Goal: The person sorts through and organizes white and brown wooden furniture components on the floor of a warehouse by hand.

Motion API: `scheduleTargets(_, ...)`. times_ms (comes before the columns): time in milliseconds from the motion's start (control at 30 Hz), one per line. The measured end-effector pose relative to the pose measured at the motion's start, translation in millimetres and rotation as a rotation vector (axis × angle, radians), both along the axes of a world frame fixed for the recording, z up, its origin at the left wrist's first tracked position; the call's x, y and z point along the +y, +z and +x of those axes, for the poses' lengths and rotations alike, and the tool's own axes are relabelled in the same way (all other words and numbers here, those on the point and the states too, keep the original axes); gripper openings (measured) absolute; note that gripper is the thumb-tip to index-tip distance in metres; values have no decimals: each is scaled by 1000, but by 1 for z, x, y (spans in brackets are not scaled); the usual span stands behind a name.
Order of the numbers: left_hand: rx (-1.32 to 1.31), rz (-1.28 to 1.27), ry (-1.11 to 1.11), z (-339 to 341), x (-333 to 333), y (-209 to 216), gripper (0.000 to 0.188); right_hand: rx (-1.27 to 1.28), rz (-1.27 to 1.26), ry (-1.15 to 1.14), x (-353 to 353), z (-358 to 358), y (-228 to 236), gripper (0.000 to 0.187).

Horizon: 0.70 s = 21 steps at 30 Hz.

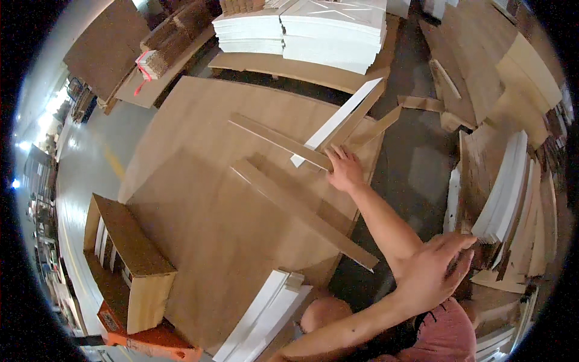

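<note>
My right hand [347,171] grips the near end of a long brown strip [277,141], its fingers at the strip's end. The strip slants over the brown board surface [199,139]. Beside that hand lie a white strip [341,120] and another brown strip [360,114]. A longer brown strip [301,212] with a pale edge lies closer to me, apart from both hands. My left arm crosses over my right forearm. My left hand [439,268] hangs at the right with fingers apart, its fingertips close to a stack of white strips [503,193]; whether they touch is unclear.
White strips [265,317] lie at the board's near edge. An open brown box [136,253] with pieces inside stands at left above an orange piece of equipment [148,342]. Stacked white panels [332,33] sit beyond the board. Cardboard sheets [482,60] fill the right side.
</note>
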<state>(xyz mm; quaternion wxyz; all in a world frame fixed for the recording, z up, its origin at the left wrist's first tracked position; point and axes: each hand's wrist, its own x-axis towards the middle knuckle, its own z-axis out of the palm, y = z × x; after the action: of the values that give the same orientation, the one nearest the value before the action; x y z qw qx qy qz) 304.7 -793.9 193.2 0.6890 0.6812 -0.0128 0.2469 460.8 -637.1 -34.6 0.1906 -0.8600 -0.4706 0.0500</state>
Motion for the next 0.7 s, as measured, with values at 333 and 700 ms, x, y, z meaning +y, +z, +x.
scheduleTargets(333, 53, -199, -7, 9, 28, -13, 25, 31, -242, 146, -1, 2, 18, 70)
scheduleTargets(700, 32, -162, -97, 0, 7, 7, 28, 361, -25, -21, -46, -31, 6, 49)
